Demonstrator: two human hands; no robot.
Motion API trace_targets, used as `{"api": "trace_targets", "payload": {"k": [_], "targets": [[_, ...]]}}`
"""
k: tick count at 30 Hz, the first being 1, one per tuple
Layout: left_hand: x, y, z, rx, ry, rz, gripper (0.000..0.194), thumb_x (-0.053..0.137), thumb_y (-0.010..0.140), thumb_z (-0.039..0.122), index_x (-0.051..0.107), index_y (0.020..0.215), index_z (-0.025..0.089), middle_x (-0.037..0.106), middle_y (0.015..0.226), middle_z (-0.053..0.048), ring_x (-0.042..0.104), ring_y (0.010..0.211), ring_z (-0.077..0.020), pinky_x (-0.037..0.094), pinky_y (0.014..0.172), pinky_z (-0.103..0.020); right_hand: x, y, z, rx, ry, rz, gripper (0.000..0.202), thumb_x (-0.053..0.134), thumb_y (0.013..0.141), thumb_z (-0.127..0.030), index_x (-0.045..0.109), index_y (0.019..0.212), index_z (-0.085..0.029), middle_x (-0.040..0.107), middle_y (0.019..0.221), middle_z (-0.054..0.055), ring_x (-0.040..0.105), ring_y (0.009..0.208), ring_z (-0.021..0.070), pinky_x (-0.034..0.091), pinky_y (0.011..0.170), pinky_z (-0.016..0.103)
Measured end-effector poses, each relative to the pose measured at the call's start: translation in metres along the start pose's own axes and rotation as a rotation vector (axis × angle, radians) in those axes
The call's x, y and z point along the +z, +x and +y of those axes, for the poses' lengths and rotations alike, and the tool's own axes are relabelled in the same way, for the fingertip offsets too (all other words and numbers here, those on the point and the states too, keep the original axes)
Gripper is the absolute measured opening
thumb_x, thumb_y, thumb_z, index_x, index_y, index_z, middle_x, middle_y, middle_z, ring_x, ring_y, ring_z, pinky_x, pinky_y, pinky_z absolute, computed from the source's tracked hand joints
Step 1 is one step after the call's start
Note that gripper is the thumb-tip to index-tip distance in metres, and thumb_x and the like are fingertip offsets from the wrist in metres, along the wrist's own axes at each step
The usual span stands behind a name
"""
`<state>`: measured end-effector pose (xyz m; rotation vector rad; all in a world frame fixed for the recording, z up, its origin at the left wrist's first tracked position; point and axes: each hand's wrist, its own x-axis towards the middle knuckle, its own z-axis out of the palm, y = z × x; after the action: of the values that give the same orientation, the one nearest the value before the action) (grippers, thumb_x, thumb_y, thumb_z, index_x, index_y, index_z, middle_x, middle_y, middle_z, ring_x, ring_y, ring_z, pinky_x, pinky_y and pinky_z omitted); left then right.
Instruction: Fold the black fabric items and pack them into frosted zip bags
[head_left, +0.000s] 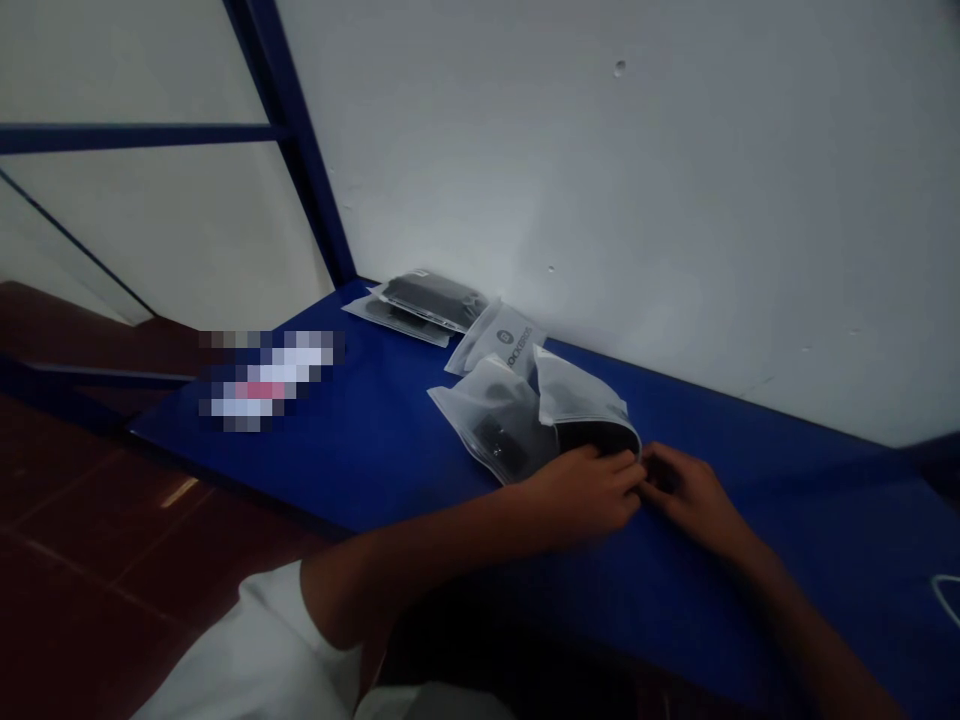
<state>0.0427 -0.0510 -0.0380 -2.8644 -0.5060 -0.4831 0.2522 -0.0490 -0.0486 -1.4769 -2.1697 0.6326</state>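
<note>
A frosted plastic zip bag [583, 392] stands with its mouth toward me, and something black shows inside the opening. My left hand [592, 488] is closed at the lower edge of that mouth, its fingers curled and partly hidden by the bag and by each other. At the bag's right corner, my right hand [688, 492] pinches the edge with thumb and forefinger, close to the left fingertips. Just left of it lies another frosted zip bag [491, 412] with dark contents, under my left forearm's far side.
Farther back on the blue table [360, 420] lie a printed frosted bag [501, 338] and a stack of bags with black contents [431, 297]. A pixelated item [270, 385] is at the left. A white wall [712, 200] borders the back; a white cable [943, 598] shows at right.
</note>
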Motion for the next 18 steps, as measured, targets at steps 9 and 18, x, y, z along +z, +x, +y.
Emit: {"api": "trace_targets", "payload": {"k": [9,18], "targets": [[-0.0018,-0.001,0.0018,0.001,-0.009,-0.006,0.016,0.051,0.089,0.019,0.065,0.091,0.013,0.059,0.107,-0.012,0.051,0.103,-0.0222,0.038,0.069,-0.031,-0.001,-0.0012,0.0012,0.023,0.009,-0.003,0.007,0.057,0.078,-0.028,0.055,0.075,-0.022,0.059,0.064,-0.002,0.053,0.056,0.014,0.041,0.052,0.026],[0.0015,-0.0008,0.0002,0.007,-0.008,0.023,0.014,0.053,0.087,0.019,0.065,0.091,0.012,0.059,0.104,-0.012,0.051,0.103,-0.0229,0.04,0.069,-0.032,-0.0005,0.0009,0.0014,0.02,0.052,-0.004,0.01,0.058,0.08,-0.031,0.056,0.077,-0.022,0.061,0.066,-0.001,0.057,0.058,0.0156,0.046,0.054,0.027]]}}
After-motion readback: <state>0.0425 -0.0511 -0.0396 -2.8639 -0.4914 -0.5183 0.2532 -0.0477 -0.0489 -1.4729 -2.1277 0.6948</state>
